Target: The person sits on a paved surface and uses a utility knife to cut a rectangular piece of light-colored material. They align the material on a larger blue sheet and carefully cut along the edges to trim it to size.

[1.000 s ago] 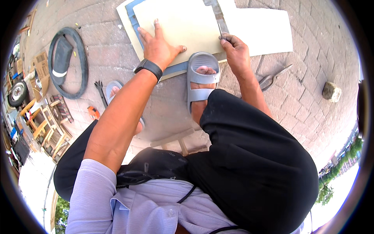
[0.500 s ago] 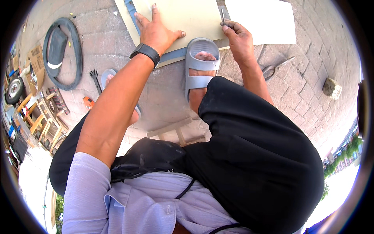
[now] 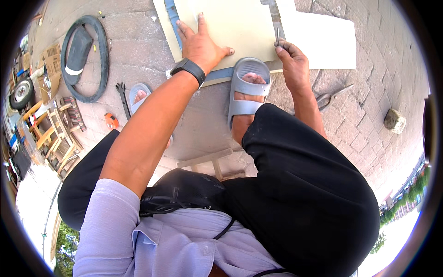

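My left hand (image 3: pixel 203 50) lies with fingers spread on a cream flat sheet (image 3: pixel 247 27), pressing on its top. My right hand (image 3: pixel 294 64) is closed on a thin metal rod (image 3: pixel 278 35), pointed upright at the sheet's right edge; its exact kind I cannot make out. Beneath the cream sheet, a blue-grey strip (image 3: pixel 221 75) shows along the left and near edges. A white sheet (image 3: pixel 327 41) extends to the right, beyond my right hand. My foot in a grey sandal (image 3: pixel 247 108) rests at the near edge of the sheets, between the hands.
Scissors (image 3: pixel 328 98) lie right of my right forearm, with a stone block (image 3: pixel 394 121) farther right. On the left are a black rubber ring (image 3: pixel 104 60), a dark forked tool (image 3: pixel 123 99) and an orange tape measure (image 3: pixel 111 121). Wooden chair frames (image 3: pixel 57 131) stand at far left.
The whole scene has shifted down and to the right in the picture. Both hands keep about the same places on the sheet, with the same hold.
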